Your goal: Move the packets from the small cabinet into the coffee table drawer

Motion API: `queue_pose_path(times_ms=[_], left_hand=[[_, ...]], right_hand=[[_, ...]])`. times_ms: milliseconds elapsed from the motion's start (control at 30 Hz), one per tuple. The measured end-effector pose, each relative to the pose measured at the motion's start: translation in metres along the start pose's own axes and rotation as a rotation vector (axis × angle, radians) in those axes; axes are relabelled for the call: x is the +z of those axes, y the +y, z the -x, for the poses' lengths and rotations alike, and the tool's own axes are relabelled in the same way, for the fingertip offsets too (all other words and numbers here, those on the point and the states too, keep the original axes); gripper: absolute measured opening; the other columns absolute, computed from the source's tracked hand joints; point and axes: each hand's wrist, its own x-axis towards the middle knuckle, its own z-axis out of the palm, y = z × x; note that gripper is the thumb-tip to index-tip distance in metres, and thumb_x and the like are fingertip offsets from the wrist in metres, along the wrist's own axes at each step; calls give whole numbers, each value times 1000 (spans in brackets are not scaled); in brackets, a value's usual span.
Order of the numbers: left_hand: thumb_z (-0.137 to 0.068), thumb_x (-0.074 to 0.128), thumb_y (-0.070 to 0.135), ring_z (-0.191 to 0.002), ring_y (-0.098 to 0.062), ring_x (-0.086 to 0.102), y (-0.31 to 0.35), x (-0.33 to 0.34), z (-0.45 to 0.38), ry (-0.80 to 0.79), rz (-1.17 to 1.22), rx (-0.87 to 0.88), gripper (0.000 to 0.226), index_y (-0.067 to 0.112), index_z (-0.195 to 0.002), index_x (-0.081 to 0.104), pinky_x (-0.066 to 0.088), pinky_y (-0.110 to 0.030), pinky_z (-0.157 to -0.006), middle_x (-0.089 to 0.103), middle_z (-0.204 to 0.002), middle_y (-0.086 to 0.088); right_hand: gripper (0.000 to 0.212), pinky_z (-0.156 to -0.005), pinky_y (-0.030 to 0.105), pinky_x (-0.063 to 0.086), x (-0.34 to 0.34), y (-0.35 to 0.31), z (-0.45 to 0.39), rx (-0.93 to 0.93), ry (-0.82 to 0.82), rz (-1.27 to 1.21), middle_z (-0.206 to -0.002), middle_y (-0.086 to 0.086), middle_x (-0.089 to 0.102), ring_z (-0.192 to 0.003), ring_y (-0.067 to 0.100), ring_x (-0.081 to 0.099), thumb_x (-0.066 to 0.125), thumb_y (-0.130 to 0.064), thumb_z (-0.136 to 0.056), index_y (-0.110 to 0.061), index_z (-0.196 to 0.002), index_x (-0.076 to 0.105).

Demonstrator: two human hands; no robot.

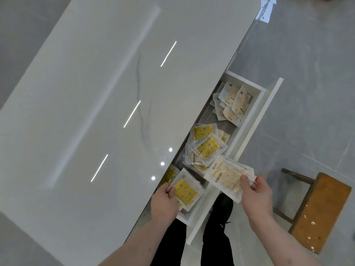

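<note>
The coffee table drawer (255, 120) stands pulled open under the glossy white coffee table top (107, 104). Several packets lie inside: pale beige ones (233, 101) at the far end, yellow patterned ones (207, 146) in the middle. My left hand (164, 203) grips a yellow packet (185, 191) at the drawer's near end. My right hand (256, 194) holds a pale beige packet (227, 174) over the drawer's front edge. The small cabinet is out of view.
A low wooden stool (319, 212) stands on the grey tiled floor (307, 73) to the right of the drawer. My legs in dark trousers and a black shoe (221, 210) are just below the drawer front.
</note>
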Motion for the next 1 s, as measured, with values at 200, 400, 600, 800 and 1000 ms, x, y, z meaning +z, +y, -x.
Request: queue_pose_path(times_ms=[200, 400, 600, 800, 1000], left_hand=[[-104, 45, 24, -85, -19, 66, -8, 1, -7, -1, -297, -36, 17, 21, -99, 61, 53, -30, -76, 70, -97, -3], [-94, 54, 19, -113, -20, 64, 6, -16, 2, -205, -705, -29, 33, 16, -126, 59, 51, -26, -87, 65, -123, -3], [-90, 60, 30, -84, 4, 62, 75, -61, 7, 13, -378, 501, 21, 38, -107, 68, 55, -23, -79, 63, -101, 27], [-85, 69, 51, -148, -29, 21, 117, -104, -75, 128, -665, 630, 79, 25, -151, 34, 32, -48, -118, 20, -164, -1], [-75, 79, 58, -152, -36, -20, 100, -88, -99, -42, -899, 507, 130, 28, -156, -19, 17, -67, -118, -31, -162, 3]], right_hand=[[13, -74, 30, 54, -10, -3, 0, -32, -12, 25, -98, -11, 73, -88, 7, 70, 57, -25, -103, -30, -110, 66], [12, -74, 31, 54, -3, -8, 7, 13, -14, -3, -97, -9, 72, -89, 12, 70, 58, -23, -102, -29, -107, 67], [15, -75, 31, 59, 23, -21, -2, 30, 26, -54, -103, -5, 73, -94, 16, 71, 57, -22, -102, -23, -110, 71], [16, -62, 26, 54, 57, -30, -21, 103, 98, -54, -99, -1, 73, -89, 19, 71, 54, -26, -103, -25, -101, 69], [17, -63, 27, 55, 83, -37, -34, 166, 129, -81, -98, 2, 71, -90, 23, 71, 52, -25, -104, -20, -96, 67]])
